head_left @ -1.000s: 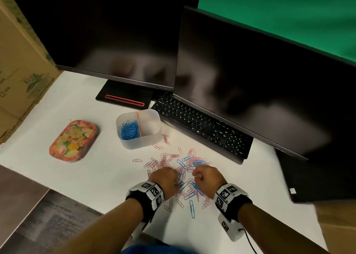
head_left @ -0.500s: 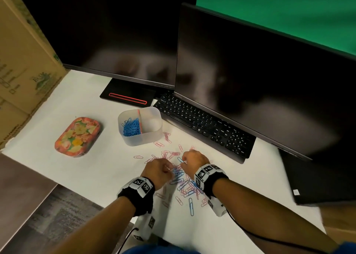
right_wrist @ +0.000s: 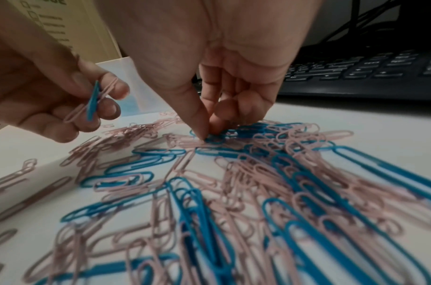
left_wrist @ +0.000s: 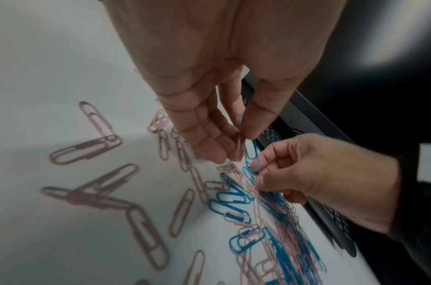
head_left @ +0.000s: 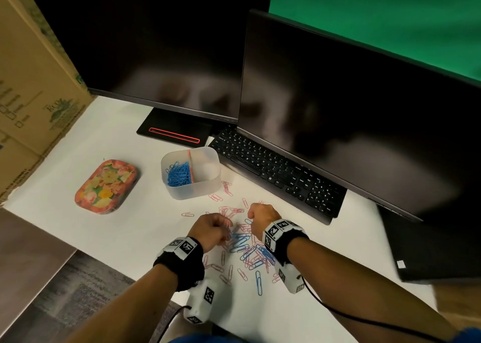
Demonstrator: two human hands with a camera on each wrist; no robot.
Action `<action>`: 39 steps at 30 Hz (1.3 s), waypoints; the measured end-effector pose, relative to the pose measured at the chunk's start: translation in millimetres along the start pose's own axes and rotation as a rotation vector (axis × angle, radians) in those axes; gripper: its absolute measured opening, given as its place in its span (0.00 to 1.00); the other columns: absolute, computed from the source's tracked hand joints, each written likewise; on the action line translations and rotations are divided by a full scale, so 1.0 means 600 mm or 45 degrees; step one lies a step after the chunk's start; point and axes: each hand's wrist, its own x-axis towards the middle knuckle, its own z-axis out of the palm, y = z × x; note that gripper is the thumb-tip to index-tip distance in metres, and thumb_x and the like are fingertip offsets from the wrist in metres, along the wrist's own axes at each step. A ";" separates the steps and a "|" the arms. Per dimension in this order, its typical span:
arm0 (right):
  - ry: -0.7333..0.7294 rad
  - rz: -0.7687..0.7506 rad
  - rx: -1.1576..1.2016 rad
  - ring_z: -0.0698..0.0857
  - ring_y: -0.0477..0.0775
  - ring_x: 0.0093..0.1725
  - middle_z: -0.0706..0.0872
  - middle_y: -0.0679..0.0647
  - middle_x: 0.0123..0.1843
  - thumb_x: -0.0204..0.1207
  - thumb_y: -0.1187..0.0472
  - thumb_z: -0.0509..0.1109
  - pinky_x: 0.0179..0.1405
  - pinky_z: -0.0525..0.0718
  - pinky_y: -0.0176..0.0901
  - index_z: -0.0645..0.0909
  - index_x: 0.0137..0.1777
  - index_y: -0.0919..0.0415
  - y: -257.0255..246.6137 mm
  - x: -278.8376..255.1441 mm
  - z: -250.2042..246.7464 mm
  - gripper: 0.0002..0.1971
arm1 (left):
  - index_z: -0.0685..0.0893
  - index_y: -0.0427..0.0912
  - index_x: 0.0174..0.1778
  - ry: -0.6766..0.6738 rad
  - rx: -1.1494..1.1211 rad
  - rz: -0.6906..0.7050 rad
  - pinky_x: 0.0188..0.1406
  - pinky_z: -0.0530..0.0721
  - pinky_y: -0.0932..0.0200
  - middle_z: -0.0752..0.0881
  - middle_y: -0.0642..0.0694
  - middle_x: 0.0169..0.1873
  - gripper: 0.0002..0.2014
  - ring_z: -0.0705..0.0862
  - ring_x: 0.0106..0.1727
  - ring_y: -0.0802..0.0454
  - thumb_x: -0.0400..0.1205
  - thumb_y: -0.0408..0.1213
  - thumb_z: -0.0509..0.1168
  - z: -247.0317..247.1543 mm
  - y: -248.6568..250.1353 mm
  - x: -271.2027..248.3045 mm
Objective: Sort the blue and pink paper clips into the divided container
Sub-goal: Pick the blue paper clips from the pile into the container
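Observation:
A loose pile of blue and pink paper clips (head_left: 246, 243) lies on the white table in front of me. My left hand (head_left: 225, 232) hovers over the pile's left edge and pinches one blue clip (right_wrist: 92, 100) and one pink clip (right_wrist: 110, 84) together. My right hand (head_left: 253, 216) is at the far side of the pile, where thumb and forefinger (right_wrist: 204, 133) pinch a blue clip (right_wrist: 215, 139) lying in the heap. The translucent divided container (head_left: 208, 186) stands beyond the pile, with blue clips (head_left: 178, 175) in its left compartment. No clips show in its right compartment.
A black keyboard (head_left: 276, 168) and two dark monitors (head_left: 351, 108) stand close behind the pile on the right. A flowered tin (head_left: 105, 186) lies left of the container. A cardboard box (head_left: 33, 82) borders the table's left. Stray pink clips (head_left: 216, 197) lie between pile and container.
Both hands have moved from the near part of the pile to its far part, the right hand farthest. In the last half second they have hardly shifted.

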 end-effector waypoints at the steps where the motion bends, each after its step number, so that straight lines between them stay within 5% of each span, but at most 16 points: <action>1: -0.018 0.002 -0.006 0.85 0.59 0.60 0.82 0.57 0.65 0.76 0.69 0.67 0.56 0.86 0.45 0.79 0.65 0.54 0.000 0.002 0.001 0.19 | 0.85 0.37 0.44 0.003 -0.031 -0.007 0.33 0.87 0.58 0.86 0.39 0.32 0.08 0.84 0.28 0.48 0.76 0.21 0.66 -0.001 0.000 0.002; 9: 0.059 -0.057 -0.023 0.83 0.59 0.59 0.81 0.56 0.61 0.78 0.63 0.64 0.54 0.85 0.46 0.82 0.59 0.58 0.001 -0.006 0.003 0.12 | 0.88 0.38 0.45 0.055 -0.204 -0.002 0.45 0.87 0.51 0.88 0.37 0.35 0.04 0.85 0.38 0.44 0.78 0.26 0.69 -0.013 -0.009 0.013; 14: 0.142 -0.149 0.564 0.87 0.53 0.45 0.87 0.50 0.44 0.76 0.65 0.66 0.50 0.88 0.47 0.82 0.46 0.53 0.020 -0.026 -0.002 0.07 | 0.85 0.32 0.48 0.084 -0.221 0.019 0.35 0.87 0.56 0.88 0.38 0.32 0.05 0.86 0.33 0.46 0.77 0.25 0.70 -0.010 -0.007 0.011; 16: 0.058 -0.155 0.808 0.86 0.52 0.36 0.87 0.51 0.39 0.75 0.72 0.61 0.41 0.88 0.48 0.80 0.48 0.52 0.018 -0.031 -0.001 0.14 | 0.84 0.33 0.47 0.084 -0.263 0.018 0.33 0.87 0.58 0.87 0.38 0.32 0.05 0.86 0.32 0.47 0.77 0.23 0.70 -0.007 -0.004 0.011; 19: -0.078 -0.158 1.069 0.77 0.47 0.23 0.80 0.54 0.35 0.75 0.78 0.53 0.20 0.73 0.36 0.77 0.53 0.57 0.006 -0.039 -0.002 0.19 | 0.84 0.33 0.46 0.067 -0.316 0.010 0.35 0.88 0.56 0.86 0.38 0.31 0.06 0.85 0.32 0.45 0.76 0.21 0.70 -0.005 0.000 0.015; 21: -0.147 -0.132 1.078 0.71 0.47 0.24 0.75 0.54 0.33 0.77 0.75 0.53 0.19 0.67 0.33 0.76 0.53 0.57 0.000 -0.045 -0.006 0.16 | 0.84 0.32 0.47 0.062 -0.368 0.007 0.38 0.88 0.53 0.87 0.38 0.30 0.07 0.85 0.34 0.43 0.76 0.21 0.70 -0.005 0.004 0.018; 25: -0.130 -0.224 0.606 0.80 0.53 0.41 0.84 0.55 0.46 0.80 0.53 0.63 0.36 0.76 0.41 0.77 0.55 0.53 -0.004 -0.052 0.001 0.08 | 0.84 0.33 0.46 0.014 -0.461 0.013 0.41 0.89 0.51 0.88 0.38 0.32 0.07 0.86 0.33 0.44 0.76 0.20 0.70 -0.005 0.012 0.017; 28: 0.002 -0.317 0.558 0.79 0.55 0.37 0.83 0.54 0.38 0.79 0.56 0.65 0.37 0.78 0.42 0.78 0.44 0.52 -0.006 -0.054 0.009 0.03 | 0.85 0.33 0.46 0.001 -0.496 0.009 0.39 0.89 0.53 0.89 0.39 0.33 0.07 0.86 0.33 0.45 0.76 0.19 0.69 -0.006 0.013 0.016; 32: 0.084 -0.360 0.559 0.77 0.52 0.35 0.81 0.51 0.35 0.80 0.58 0.66 0.32 0.73 0.37 0.80 0.42 0.55 0.000 -0.055 0.008 0.05 | 0.84 0.33 0.49 0.043 -0.493 -0.040 0.42 0.88 0.52 0.88 0.36 0.38 0.09 0.85 0.33 0.46 0.75 0.20 0.69 -0.012 0.008 0.015; 35: 0.097 -0.327 0.636 0.76 0.48 0.34 0.79 0.49 0.34 0.81 0.57 0.67 0.35 0.74 0.34 0.81 0.43 0.58 0.010 -0.055 0.008 0.07 | 0.84 0.40 0.51 0.115 -0.239 -0.016 0.48 0.85 0.51 0.87 0.38 0.43 0.13 0.85 0.38 0.45 0.73 0.24 0.72 -0.014 -0.002 0.025; 39: 0.117 -0.260 0.773 0.72 0.43 0.27 0.74 0.45 0.27 0.80 0.59 0.66 0.28 0.69 0.33 0.81 0.39 0.55 0.028 -0.055 0.002 0.08 | 0.86 0.50 0.52 0.356 0.506 0.400 0.58 0.82 0.56 0.77 0.50 0.50 0.14 0.81 0.52 0.50 0.71 0.34 0.73 0.003 -0.005 0.015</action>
